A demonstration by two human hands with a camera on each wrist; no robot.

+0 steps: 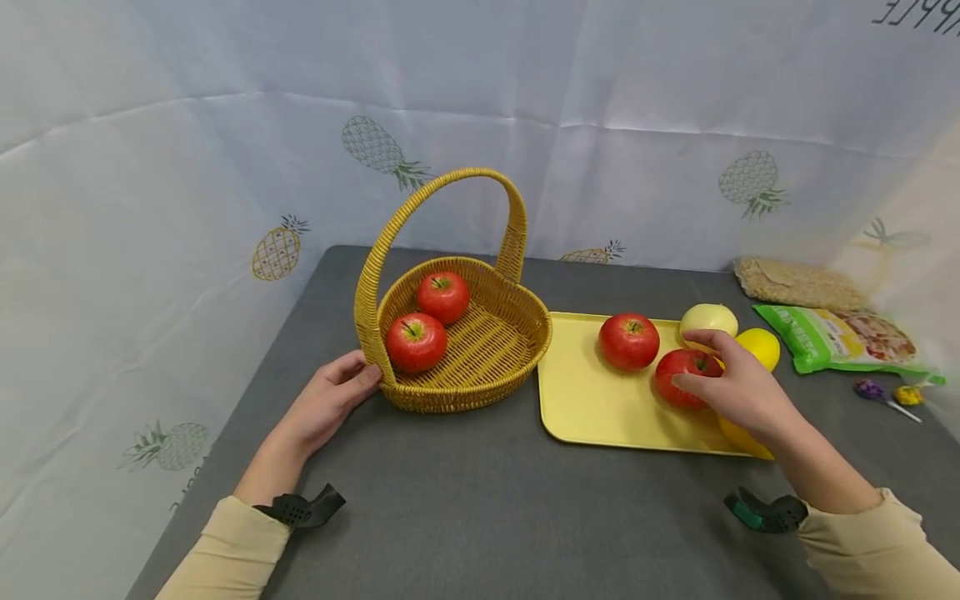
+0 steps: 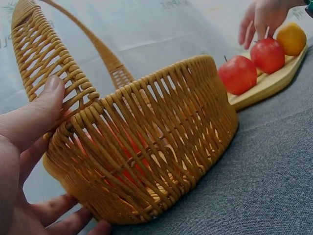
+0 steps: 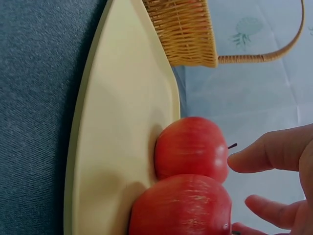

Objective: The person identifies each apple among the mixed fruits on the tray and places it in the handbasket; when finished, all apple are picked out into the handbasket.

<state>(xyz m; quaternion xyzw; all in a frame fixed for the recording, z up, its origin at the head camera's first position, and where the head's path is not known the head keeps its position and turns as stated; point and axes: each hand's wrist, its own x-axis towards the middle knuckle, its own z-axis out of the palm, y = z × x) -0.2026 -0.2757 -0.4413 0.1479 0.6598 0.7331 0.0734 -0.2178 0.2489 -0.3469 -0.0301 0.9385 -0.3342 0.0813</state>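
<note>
My left hand [image 1: 326, 400] grips the golden wicker basket [image 2: 161, 132] at the foot of its handle. The thumb lies on the handle weave, with the other fingers against the outer wall. Inside the basket, two red apples [image 1: 417, 342] sit on the left. On the yellow tray [image 1: 585, 408], one red apple [image 1: 629, 342] lies left of another red apple [image 1: 675, 367]. Over that nearer apple hovers my right hand [image 1: 738, 387], thumb and fingers spread apart around its top. A pale yellow-green round fruit [image 1: 708, 318] and yellow fruit [image 1: 761, 346] lie by the hand, partly hidden.
Right of the tray lie a green food packet [image 1: 847, 337], a beige bag [image 1: 798, 283] and two lollipops [image 1: 870, 388]. The tray's left edge adjoins the basket. A white pineapple-print cloth [image 1: 480, 75] hangs behind the dark grey table [image 1: 480, 508].
</note>
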